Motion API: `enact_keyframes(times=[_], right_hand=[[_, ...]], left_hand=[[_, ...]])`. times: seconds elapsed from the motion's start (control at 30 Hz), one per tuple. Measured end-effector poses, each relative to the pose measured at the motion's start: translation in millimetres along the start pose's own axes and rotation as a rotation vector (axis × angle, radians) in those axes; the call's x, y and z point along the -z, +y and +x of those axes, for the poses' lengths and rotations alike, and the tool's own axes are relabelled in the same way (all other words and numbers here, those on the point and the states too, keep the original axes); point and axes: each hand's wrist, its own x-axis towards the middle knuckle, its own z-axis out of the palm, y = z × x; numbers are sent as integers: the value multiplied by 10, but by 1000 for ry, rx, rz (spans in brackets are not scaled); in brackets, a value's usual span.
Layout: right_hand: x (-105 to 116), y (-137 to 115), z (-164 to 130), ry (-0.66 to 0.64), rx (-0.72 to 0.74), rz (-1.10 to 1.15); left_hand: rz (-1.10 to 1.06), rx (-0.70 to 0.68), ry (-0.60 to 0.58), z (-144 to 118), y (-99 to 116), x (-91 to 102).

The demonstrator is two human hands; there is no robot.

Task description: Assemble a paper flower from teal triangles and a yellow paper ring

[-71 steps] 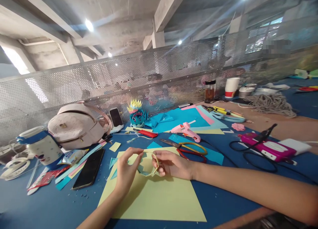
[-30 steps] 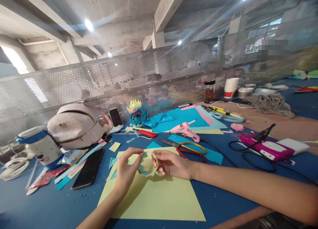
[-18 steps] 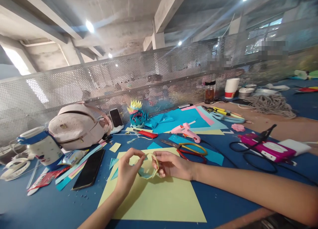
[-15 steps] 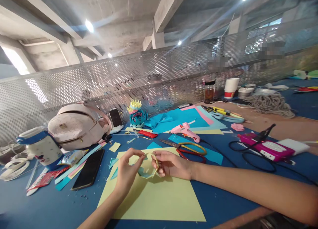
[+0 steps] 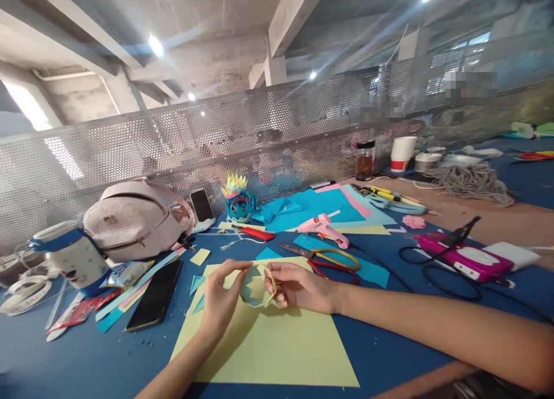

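Paper ring pinched between left hand and right hand

Directly beneath the grip, a yellow paper sheet is spread on a blue tabletop. Well beyond the hands, the table is backed by a perforated metal screen, and the room is roofed by a concrete ceiling dotted with lit lamps.

The ring is held over the sheet. Its left side is pinched between the left thumb and forefinger, whose tips are brought nearly together; its right rim is gripped by the right hand's thumb and curled fingers.

The band is seen as thin and papery, yellow and teal, with a jagged inner outline. Left of the grip, a glossy black smartphone is laid flat. Just beyond and to the right, metal scissors with yellow and red handles are laid, and behind them a smooth pink glue gun. Straight beyond the grip, a red utility knife is placed before a spiky paper ornament.
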Motion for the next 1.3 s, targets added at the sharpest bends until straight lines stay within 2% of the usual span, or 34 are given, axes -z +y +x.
enact_keyframes(times=[0.57,0.9,1.07,1.17,1.3], right_hand=[[-2,4,4,15,10,-47],[5,-6,0,-11,-13,-79],[-7,0,1,35,-18,-94],[-40,-17,-1,68,32,-181],[-91,-66,-24,177,184,-465]], left_hand=[[1,41,-6,4,-20,-6],[20,-6,-16,17,-28,-3],[28,-20,-5,6,-22,-4],[18,-40,3,-8,21,-3],[16,-43,-13,-9,18,-13]])
